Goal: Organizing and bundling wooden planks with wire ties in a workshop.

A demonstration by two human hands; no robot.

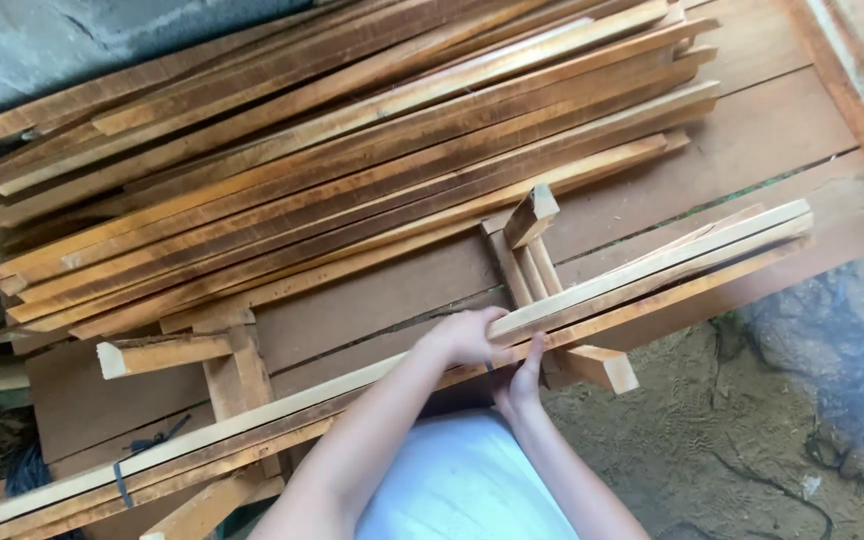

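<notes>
A view from above looks down on a wide platform of broad brown wooden boards (pixel 752 140) set over sandy, trampled ground (pixel 712 450). Across the upper half lies a large heap of long, thin, orange-brown wooden slats (pixel 352 150), all running roughly from lower left to upper right. Nearer the viewer a small bundle of pale, long, narrow wooden strips (pixel 652 265) lies along the same diagonal, from the bottom left corner to the right side of the platform. It rests across short chunky wooden support blocks (pixel 592 365), with another block (pixel 162 352) at left and a stubby offcut (pixel 530 215) standing tilted behind it.

The left hand (pixel 467 335) lies on top of the bundle near its middle, fingers curled over the upper edge and clasping the strips. The right hand (pixel 520 385) is just beside it, coming up from below, fingers pressed against the underside of the same strips. Both hands touch the bundle at nearly the same spot, so its long axis extends well out to either side of them. A dark strap (pixel 120 480) wraps the bundle near its lower left end. A light blue-white garment (pixel 462 480) shows between the forearms.
</notes>
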